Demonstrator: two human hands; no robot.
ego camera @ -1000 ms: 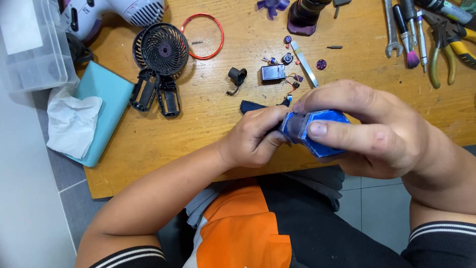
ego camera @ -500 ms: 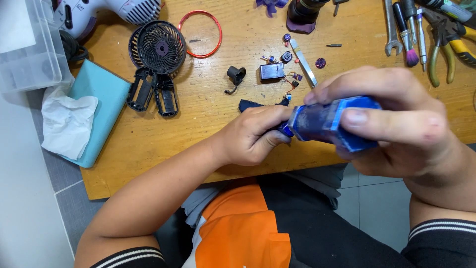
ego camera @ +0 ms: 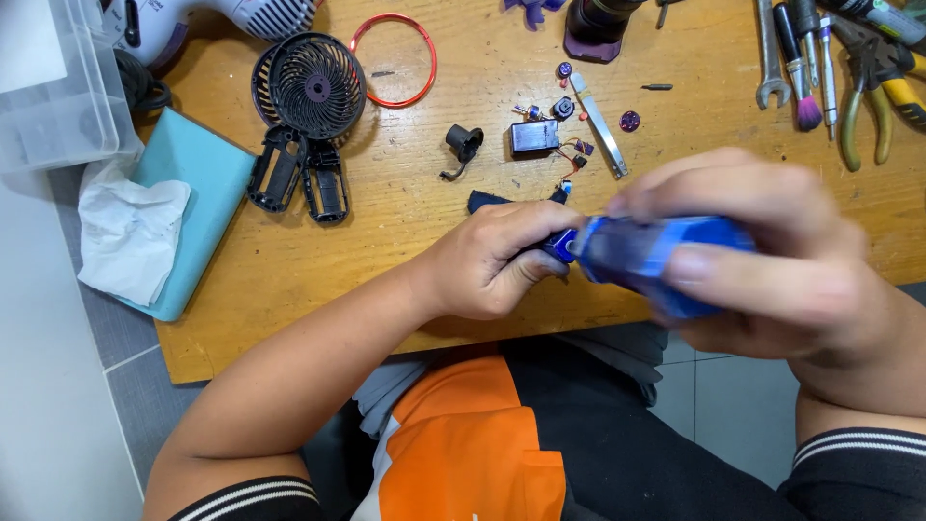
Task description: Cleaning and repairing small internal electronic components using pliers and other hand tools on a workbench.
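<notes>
My right hand grips a blue translucent tube-shaped tool, held sideways with its tip pointing left. That tip meets a small dark part pinched in the fingers of my left hand. Both hands hover over the front edge of the wooden table. The right hand and the blue tool are blurred, and most of the small part is hidden by my fingers.
On the table lie a black fan grille, two black casing halves, a red ring, a small battery with wires, tweezers, pliers and wrenches. A teal box with tissue sits left.
My right hand has risen closer to the camera and turned the blue tool from end-on to sideways. The left hand has stayed put on the small part.
</notes>
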